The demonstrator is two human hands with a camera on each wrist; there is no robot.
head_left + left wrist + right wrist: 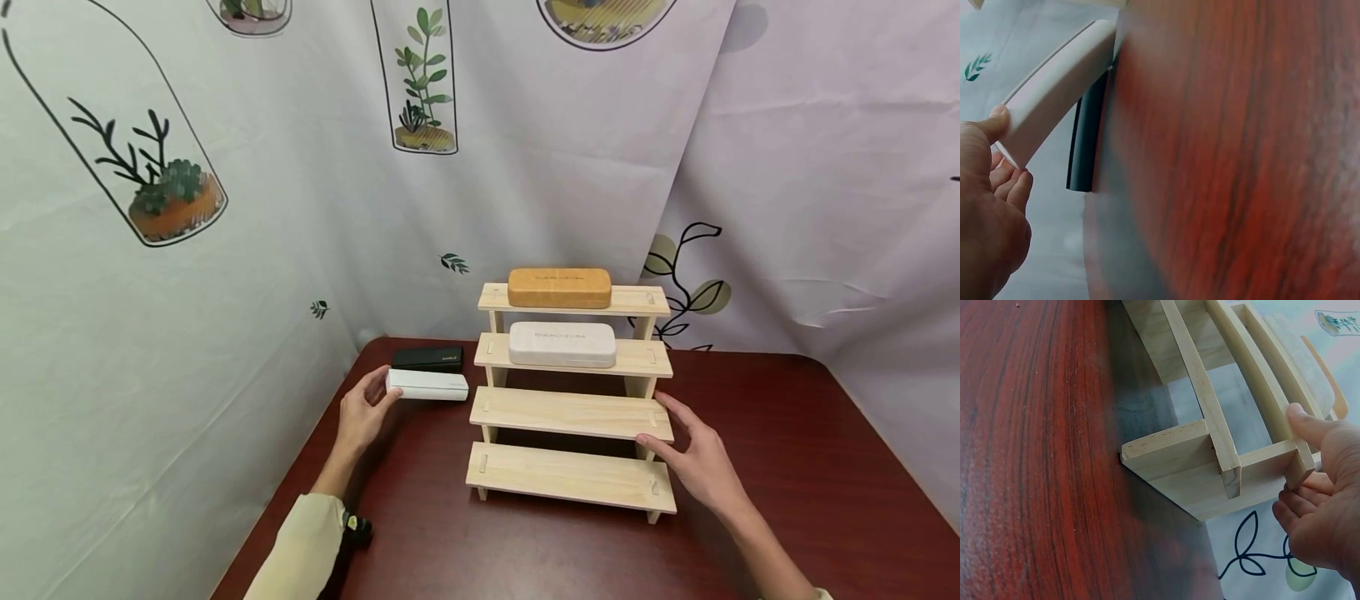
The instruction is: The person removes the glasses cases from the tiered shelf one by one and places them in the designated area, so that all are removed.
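Pale sleeve (300, 542) closest to head cam; left hand (362, 410) pinches the left end of a white case (431, 386), which is left of the wooden rack (570, 473) and just in front of a black case (427, 359). Right hand (703, 467) grips the rack's right end at the second tier up. Orange case (559, 288) on top tier, off-white case (562, 345) one tier below.
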